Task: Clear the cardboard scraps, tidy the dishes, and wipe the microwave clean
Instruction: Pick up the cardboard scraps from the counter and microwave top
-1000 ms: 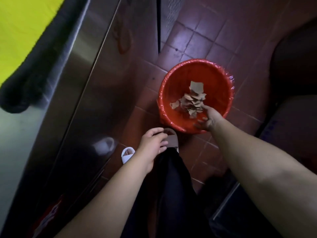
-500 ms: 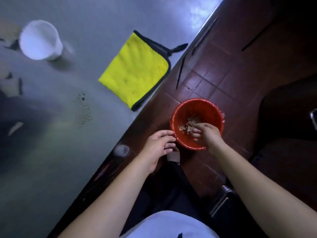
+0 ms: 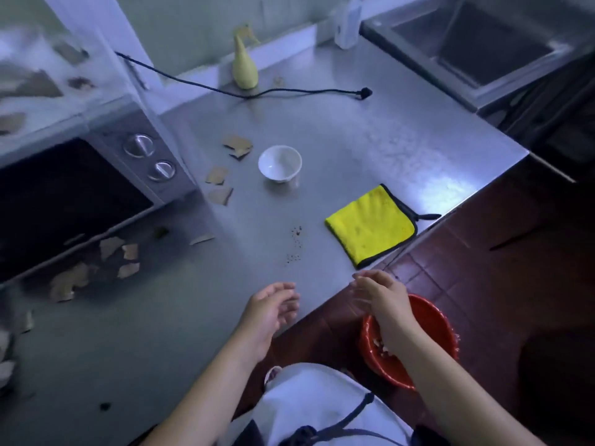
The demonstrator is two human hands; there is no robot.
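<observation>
Brown cardboard scraps (image 3: 219,185) lie scattered over the steel counter (image 3: 370,140), in front of the microwave (image 3: 74,194) and on top of it. A white bowl (image 3: 279,163) stands upright mid-counter, and a folded yellow cloth (image 3: 370,225) lies near the counter's right edge. On the floor sits a red bucket (image 3: 434,329) holding scraps. My left hand (image 3: 269,312) hovers over the counter's front edge, empty, fingers loosely curled. Above the bucket my right hand (image 3: 381,299) is raised, blurred, fingers relaxed and holding nothing.
A yellow spray bottle (image 3: 244,64) stands at the back wall beside a black power cord (image 3: 289,91). A clear bottle (image 3: 348,22) sits next to the sink (image 3: 476,43) at the far right. Dark crumbs (image 3: 294,243) spot the counter. Brown tiled floor (image 3: 483,268) lies to the right.
My view has risen from the bucket to the counter. My right hand has come up out of the bucket and my left hand has moved up over the counter edge.
</observation>
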